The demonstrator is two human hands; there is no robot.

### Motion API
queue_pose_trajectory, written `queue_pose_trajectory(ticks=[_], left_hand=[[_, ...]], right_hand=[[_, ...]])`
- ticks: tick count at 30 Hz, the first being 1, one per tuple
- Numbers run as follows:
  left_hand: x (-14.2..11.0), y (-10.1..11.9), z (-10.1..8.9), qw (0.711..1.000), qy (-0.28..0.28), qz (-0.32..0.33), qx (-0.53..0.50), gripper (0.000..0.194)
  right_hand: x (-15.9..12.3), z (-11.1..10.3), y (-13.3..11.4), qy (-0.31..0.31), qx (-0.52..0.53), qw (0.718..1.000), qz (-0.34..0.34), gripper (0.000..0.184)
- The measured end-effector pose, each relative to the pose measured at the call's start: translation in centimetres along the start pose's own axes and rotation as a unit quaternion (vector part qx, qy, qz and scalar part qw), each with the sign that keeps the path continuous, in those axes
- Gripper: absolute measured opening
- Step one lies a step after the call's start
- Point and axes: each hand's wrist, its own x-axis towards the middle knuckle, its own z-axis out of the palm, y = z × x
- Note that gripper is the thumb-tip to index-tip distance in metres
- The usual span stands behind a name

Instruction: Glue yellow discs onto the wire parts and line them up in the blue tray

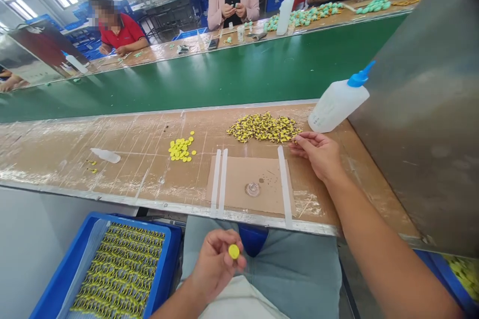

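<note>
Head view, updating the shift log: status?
Left hand holding yellow disc above lap. Right hand at edge of yellow-and-black pile. White squeeze bottle beside pile, not blocking.

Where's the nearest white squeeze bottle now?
The white squeeze bottle sits tilted at right in the head view, beside the metal panel, just beyond the right hand.

Taped brown bench top; yellow-black heap; loose yellow discs; blue-capped squeeze bottle

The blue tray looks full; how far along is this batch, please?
Done: rows of yellow-and-black pieces fill the blue tray. In hand: the left hand holds a yellow disc; the right hand touches the heap of pieces. Left: that heap and the loose yellow discs on the belt.
</note>
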Motion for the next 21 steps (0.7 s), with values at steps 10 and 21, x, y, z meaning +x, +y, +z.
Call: queue_pose_trajectory(ticks=[10,21], left_hand=[[1.4,2.7,1.5,0.997,0.006,0.074,-0.015,0.03],[-1.6,-2.1,0.4,0.957,-0.251,-0.059,0.135,0.028]], right_hand=[[-1.1,0.2,-0.3,-0.003,-0.068,0.996,-0.06,0.047],[-4.0,0.5,1.2,-0.132,-0.285,0.92,-0.235,0.024]])
